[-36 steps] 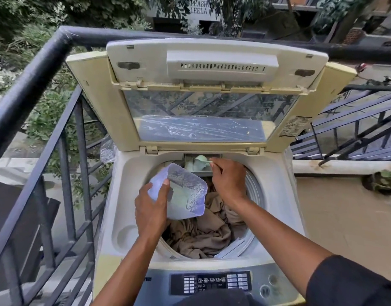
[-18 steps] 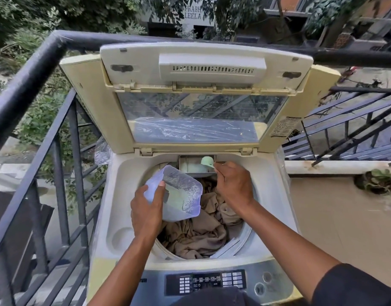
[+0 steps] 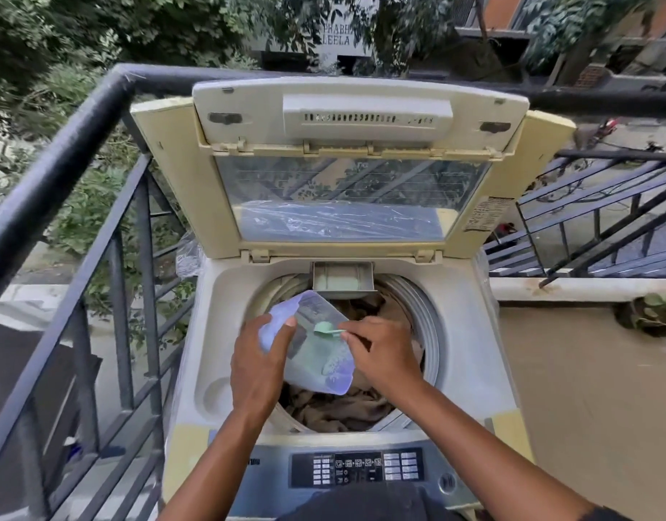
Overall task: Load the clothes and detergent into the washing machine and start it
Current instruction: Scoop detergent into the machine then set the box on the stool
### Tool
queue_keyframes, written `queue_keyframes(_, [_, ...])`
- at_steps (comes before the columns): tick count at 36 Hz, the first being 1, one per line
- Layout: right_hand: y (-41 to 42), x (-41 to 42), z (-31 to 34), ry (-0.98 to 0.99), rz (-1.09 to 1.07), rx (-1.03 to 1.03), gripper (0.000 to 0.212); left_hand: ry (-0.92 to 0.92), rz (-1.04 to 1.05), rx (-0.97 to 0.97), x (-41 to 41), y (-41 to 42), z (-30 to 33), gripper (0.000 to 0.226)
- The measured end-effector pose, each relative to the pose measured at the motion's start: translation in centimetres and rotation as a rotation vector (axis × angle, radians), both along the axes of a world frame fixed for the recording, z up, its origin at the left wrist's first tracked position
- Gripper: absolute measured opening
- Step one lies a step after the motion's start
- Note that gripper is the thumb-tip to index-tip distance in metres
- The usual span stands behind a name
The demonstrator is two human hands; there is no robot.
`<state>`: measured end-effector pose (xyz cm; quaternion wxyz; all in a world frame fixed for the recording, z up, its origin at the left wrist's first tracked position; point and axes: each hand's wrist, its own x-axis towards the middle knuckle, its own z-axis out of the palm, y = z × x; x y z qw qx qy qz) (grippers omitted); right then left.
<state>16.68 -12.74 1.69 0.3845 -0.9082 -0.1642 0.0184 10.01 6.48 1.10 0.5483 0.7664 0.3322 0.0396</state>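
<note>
The detergent tub [image 3: 316,355] is gripped by the left hand [image 3: 262,366] and tilted over the drum, so that spills would fall onto the clothes [image 3: 339,409]. The green scoop [image 3: 326,329] is pinched in the fingers of the right hand [image 3: 380,353] over the tub's mouth, presumably for another measure; the dispenser drawer [image 3: 342,277] stands open behind.

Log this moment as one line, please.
step: detergent dosing | left hand: holds detergent tub over drum | right hand: pinches green scoop at tub | clothes: loaded | lid: open
</note>
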Motion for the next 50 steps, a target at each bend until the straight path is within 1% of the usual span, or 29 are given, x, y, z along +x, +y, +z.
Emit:
queue_keyframes(1, [0.3,0.0,-0.1,-0.020,0.029,-0.032,0.019,-0.030,-0.026,0.013,-0.1,-0.1,0.3,0.034])
queue_keyframes(2, [0.5,0.0,-0.3,-0.054,0.077,-0.076,0.019,-0.061,-0.049,0.026,-0.1,-0.3,0.6,0.028])
queue_keyframes(3, [0.8,0.1,-0.5,-0.102,0.135,-0.148,0.020,-0.080,-0.068,0.040,-0.2,-0.4,0.9,0.033])
queue_keyframes(4, [1.0,0.2,-0.5,-0.156,0.204,-0.241,0.018,-0.090,-0.084,0.053,-0.3,-0.5,1.1,0.044])
queue_keyframes(6, [1.6,0.0,0.0,-0.220,0.341,-0.425,0.005,-0.084,-0.108,0.096,-0.5,-0.7,1.2,0.066])
queue_keyframes(7, [1.9,-0.2,0.4,-0.223,0.394,-0.483,0.007,-0.080,-0.115,0.122,-0.5,-0.7,1.3,0.074])
queue_keyframes(8, [2.2,-0.3,0.7,-0.223,0.431,-0.527,0.014,-0.072,-0.120,0.147,-0.6,-0.7,1.4,0.079])
queue_keyframes(10, [2.8,-0.7,1.3,-0.220,0.450,-0.583,0.021,-0.064,-0.129,0.189,-0.7,-0.9,1.7,0.080])
queue_keyframes(11, [3.0,-0.8,1.4,-0.233,0.450,-0.594,0.022,-0.066,-0.127,0.197,-0.8,-0.9,1.9,0.079])
queue_keyframes(14, [3.2,-1.2,1.1,-0.256,0.469,-0.539,0.023,-0.102,-0.092,0.201,-1.1,-0.8,2.1,0.073])
queue_keyframes(20, [2.6,-2.0,0.6,-0.288,0.602,-0.481,0.018,-0.149,-0.075,0.235,-0.8,-0.2,2.4,0.062])
queue_keyframes(26, [2.2,-2.6,0.6,-0.282,0.632,-0.436,0.013,-0.170,-0.082,0.239,-1.0,-0.4,2.5,0.060])
queue_keyframes(33, [2.3,-2.9,0.7,-0.210,0.544,-0.286,0.004,-0.174,-0.093,0.256,-1.1,-0.9,2.4,0.059])
queue_keyframes(34, [2.3,-2.9,0.6,-0.174,0.501,-0.244,0.008,-0.174,-0.093,0.259,-1.0,-0.9,2.5,0.059])
queue_keyframes(37, [2.4,-2.9,0.5,-0.032,0.356,-0.126,0.024,-0.169,-0.084,0.271,-0.8,-0.7,2.7,0.061])
queue_keyframes(40, [2.5,-2.6,0.9,0.140,0.226,0.009,0.021,-0.162,-0.077,0.289,-0.7,-0.6,2.7,0.062])
queue_keyframes(45, [2.3,-1.7,0.9,0.350,0.040,0.108,0.016,-0.141,-0.095,0.327,-0.4,-0.5,2.3,0.061])
queue_keyframes(50, [1.1,-0.5,0.6,0.583,-0.174,0.318,0.025,-0.114,-0.031,0.290,-0.2,-0.3,2.1,0.066])
